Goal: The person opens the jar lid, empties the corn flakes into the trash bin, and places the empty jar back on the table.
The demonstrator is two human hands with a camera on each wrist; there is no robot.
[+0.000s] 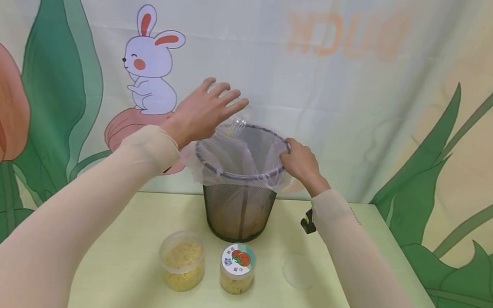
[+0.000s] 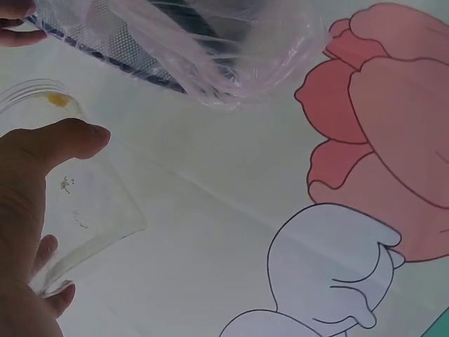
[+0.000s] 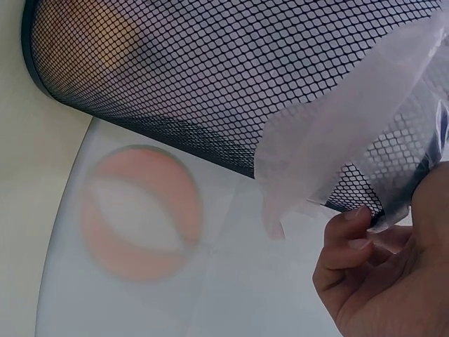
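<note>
My left hand [image 1: 203,113] holds a clear plastic jar [image 2: 98,200] tipped on its side, its mouth toward the black mesh wastebasket [image 1: 237,212]. In the left wrist view, the thumb lies across the jar's wall and fingertips show beneath it. A yellow smear and a few crumbs cling inside the jar. At the wastebasket's right side, my right hand [image 1: 300,161] grips the rim, fingers curled over the thin pinkish liner bag [image 3: 337,133]. The bag's edge is folded down around the outside of the rim.
On the pale green table [image 1: 120,241] stand an open tub [image 1: 181,265] of yellow crumbly stuff and a smaller jar [image 1: 237,270] with a tomato-print lid. A clear round disc [image 1: 299,271] lies to their right. Behind the wastebasket hangs a printed curtain [image 1: 246,51].
</note>
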